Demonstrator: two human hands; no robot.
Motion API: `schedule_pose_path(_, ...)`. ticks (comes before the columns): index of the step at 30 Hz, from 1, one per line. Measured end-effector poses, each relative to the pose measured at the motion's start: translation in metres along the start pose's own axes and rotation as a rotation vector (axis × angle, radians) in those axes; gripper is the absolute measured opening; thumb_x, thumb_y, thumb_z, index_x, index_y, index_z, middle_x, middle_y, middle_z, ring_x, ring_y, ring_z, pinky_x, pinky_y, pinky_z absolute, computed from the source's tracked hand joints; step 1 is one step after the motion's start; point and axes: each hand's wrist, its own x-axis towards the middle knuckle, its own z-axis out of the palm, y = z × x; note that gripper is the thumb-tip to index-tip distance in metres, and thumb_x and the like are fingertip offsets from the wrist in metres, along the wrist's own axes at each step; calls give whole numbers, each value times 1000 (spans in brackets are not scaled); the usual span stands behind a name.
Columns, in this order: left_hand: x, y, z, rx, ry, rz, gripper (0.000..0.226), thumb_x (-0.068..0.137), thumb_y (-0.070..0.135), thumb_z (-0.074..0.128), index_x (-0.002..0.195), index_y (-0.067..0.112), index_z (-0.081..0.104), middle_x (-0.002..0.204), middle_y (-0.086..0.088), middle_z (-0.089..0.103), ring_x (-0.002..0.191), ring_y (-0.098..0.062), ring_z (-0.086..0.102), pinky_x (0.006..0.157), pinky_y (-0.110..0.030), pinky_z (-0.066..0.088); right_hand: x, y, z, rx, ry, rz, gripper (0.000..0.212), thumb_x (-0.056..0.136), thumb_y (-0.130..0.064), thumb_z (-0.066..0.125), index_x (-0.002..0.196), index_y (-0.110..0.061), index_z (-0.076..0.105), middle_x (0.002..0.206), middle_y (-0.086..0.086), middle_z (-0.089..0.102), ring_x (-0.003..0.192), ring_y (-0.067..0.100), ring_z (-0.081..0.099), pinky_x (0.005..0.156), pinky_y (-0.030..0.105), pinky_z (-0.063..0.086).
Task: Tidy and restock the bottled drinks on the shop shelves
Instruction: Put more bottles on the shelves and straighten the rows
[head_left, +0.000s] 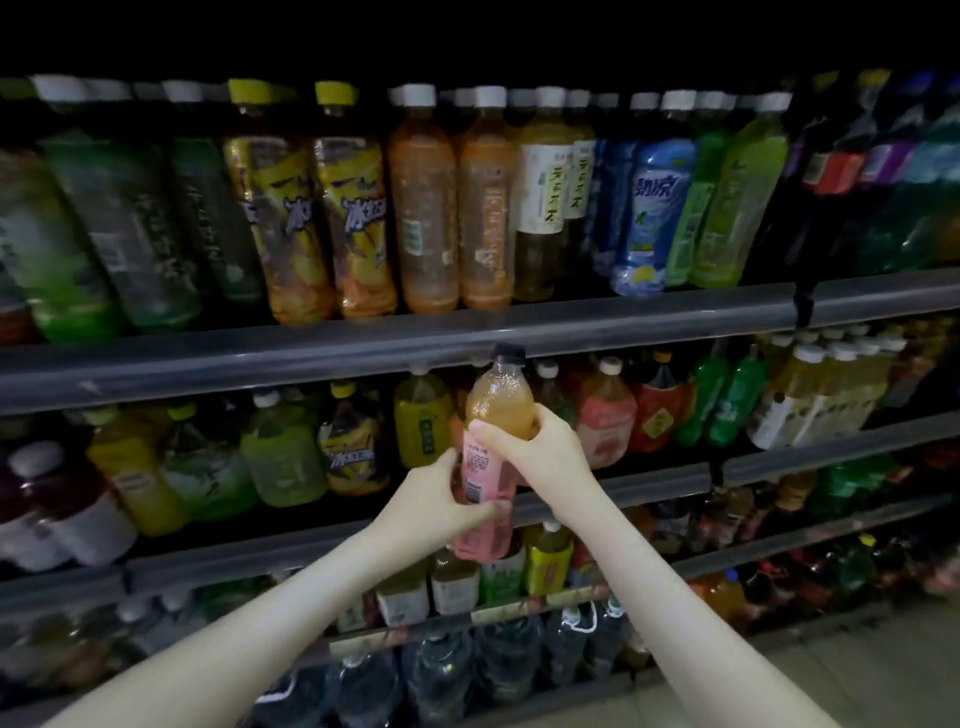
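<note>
A pink-labelled bottle (493, 410) with a black cap and orange-pink drink is held upright in front of the second shelf. My right hand (535, 447) grips its upper body just above the label. My left hand (447, 499) grips the lower part of the label from the left. The bottle's cap sits just under the grey rail of the top shelf (363, 348). Behind it stand large bottles on the second shelf, among them a yellow-green one (422, 415) and a pink-labelled one (605, 415).
The top shelf holds a row of tea and juice bottles (426, 208). The second shelf's rail (649, 488) runs behind my wrists. Lower shelves carry small bottles (550, 561) and dark water bottles (467, 670). Pale floor (857, 665) shows at the lower right.
</note>
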Motion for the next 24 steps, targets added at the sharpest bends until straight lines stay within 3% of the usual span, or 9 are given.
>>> schedule_pose_path(4,-31,-38,-31,-21,8,-70,47,64,58,74,101,41,52,91,19,66,77,12,61,58,-4,44,-7,-3,52,8,-153,59,76,48,-68,74,110,-27,61,105,-8,70,96,9,67,85,34,56)
schedule_pose_path(7,-62,-75,-66,-65,43,-114,51,61,56,71,107,39,56,92,17,68,79,12,61,63,-5,46,-13,-12,104,-33,-314,65,83,48,-63,82,120,-27,57,112,-9,68,101,7,65,92,34,54)
schedule_pose_path(12,-120,-146,-137,-78,59,-184,45,66,50,76,105,43,54,95,21,67,82,14,61,65,-5,46,-34,-31,211,-62,-358,23,72,46,-61,84,109,-35,60,100,-19,69,87,-8,64,75,16,52)
schedule_pose_path(19,-188,-227,-244,-5,71,-218,57,83,42,63,136,35,43,119,15,61,104,1,59,90,-21,49,-56,-64,342,-38,-344,-37,56,55,-51,88,100,-33,61,93,-16,72,82,-9,64,68,11,50)
schedule_pose_path(22,-212,-245,-273,9,97,-253,60,87,45,60,142,33,37,121,12,60,104,2,58,83,-11,47,-59,-82,375,18,-319,-44,49,59,-44,89,98,-34,61,90,-19,71,79,-11,64,60,6,47)
schedule_pose_path(24,-223,-255,-286,-1,116,-267,57,89,44,59,141,33,38,121,9,61,101,0,60,84,-15,50,-62,-94,390,33,-315,-60,48,59,-44,89,97,-36,60,89,-21,70,79,-12,63,58,5,47)
